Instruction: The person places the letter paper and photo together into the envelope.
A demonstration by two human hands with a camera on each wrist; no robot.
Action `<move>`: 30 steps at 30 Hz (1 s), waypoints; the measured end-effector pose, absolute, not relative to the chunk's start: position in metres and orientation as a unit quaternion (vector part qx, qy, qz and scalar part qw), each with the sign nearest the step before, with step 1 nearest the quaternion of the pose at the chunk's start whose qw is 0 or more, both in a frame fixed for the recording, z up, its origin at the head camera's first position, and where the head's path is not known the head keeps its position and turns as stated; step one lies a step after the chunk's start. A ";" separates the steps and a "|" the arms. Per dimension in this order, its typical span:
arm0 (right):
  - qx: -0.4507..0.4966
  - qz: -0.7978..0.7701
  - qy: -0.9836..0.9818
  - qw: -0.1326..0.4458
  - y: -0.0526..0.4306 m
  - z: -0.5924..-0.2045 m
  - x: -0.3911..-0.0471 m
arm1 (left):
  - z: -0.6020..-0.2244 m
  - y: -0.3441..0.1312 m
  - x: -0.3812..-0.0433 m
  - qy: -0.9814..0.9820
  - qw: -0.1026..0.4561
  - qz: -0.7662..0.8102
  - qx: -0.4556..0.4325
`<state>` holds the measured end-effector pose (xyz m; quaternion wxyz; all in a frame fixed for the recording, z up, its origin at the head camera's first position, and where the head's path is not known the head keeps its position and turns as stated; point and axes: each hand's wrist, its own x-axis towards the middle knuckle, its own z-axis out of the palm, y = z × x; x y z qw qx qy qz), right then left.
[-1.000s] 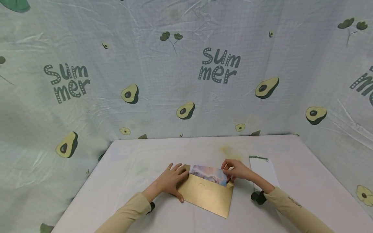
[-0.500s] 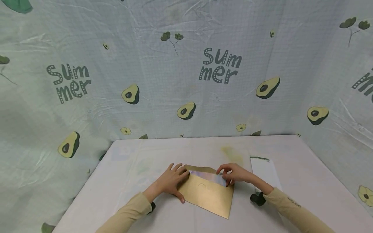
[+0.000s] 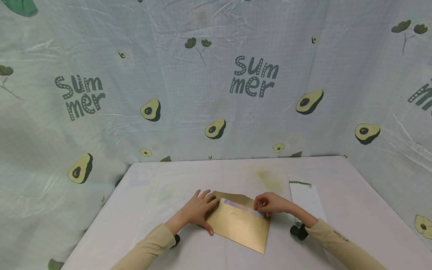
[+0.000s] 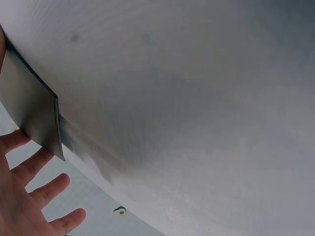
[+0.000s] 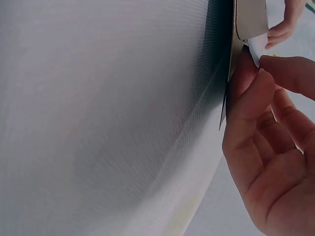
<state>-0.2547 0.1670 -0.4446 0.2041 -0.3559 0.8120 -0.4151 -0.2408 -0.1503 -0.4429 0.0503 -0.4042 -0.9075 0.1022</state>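
Note:
A gold envelope (image 3: 237,230) lies at a slant on the table, its pointed flap (image 3: 233,196) opened toward the back. Only a narrow strip of a pastel printed card (image 3: 239,206) shows above the pocket; the remainder is hidden inside. My left hand (image 3: 198,209) holds the envelope's left end, thumb at the near edge and spread fingers at the far edge. At the pocket's right end, my right hand (image 3: 271,203) pinches the card's corner. The right wrist view has the card's pale edge (image 5: 254,50) between thumb and fingertips, close to the envelope's mouth (image 5: 251,19).
A white sheet with a green border (image 3: 305,197) lies on the white table (image 3: 189,174), right of the envelope and partly behind the right forearm. Dark wrist cameras (image 3: 299,231) sit at both wrists. A curtain printed with avocados (image 3: 216,128) hangs behind the table.
The card has slid down into the envelope, from a broad picture to a thin strip. My right hand has moved slightly nearer with it, uncovering the flap. The left hand stays in place.

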 end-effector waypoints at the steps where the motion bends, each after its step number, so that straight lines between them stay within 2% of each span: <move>1: -0.356 -0.411 0.814 0.204 0.167 -0.445 -0.255 | -0.443 -0.150 -0.241 -0.907 0.051 0.101 -0.406; 8: -0.340 -0.386 0.830 0.216 0.161 -0.445 -0.254 | -0.444 -0.150 -0.242 -0.907 0.054 0.102 -0.405; 19: -0.384 -0.377 0.814 0.218 0.158 -0.451 -0.256 | -0.441 -0.150 -0.239 -0.912 0.042 0.101 -0.396; 23: -0.402 -0.348 0.825 0.191 0.160 -0.447 -0.254 | -0.441 -0.150 -0.239 -0.911 0.042 0.102 -0.397; 30: -0.390 -0.323 0.857 0.100 0.189 -0.439 -0.256 | -0.440 -0.149 -0.238 -0.910 0.045 0.099 -0.401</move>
